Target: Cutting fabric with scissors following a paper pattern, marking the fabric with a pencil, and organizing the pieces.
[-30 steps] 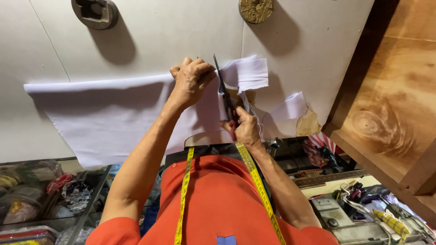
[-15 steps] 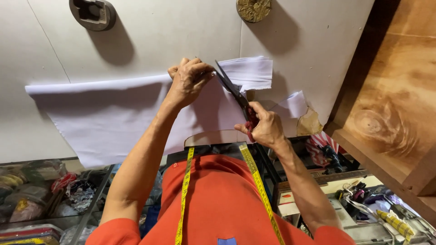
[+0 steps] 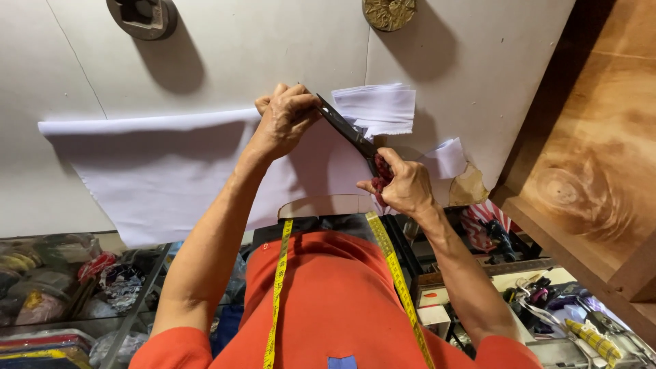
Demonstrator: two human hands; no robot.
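Gripping white cloth in closed left hand, right hand clasping scissors just beside it

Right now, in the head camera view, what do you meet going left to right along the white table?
Wide sheet of white fabric → left hand gripping its edge → dark scissors → right hand → small white fabric scrap → brown wooden shelf.

Clear plastic bags of colourful bits sit low on the left. A small white box sits near the right.
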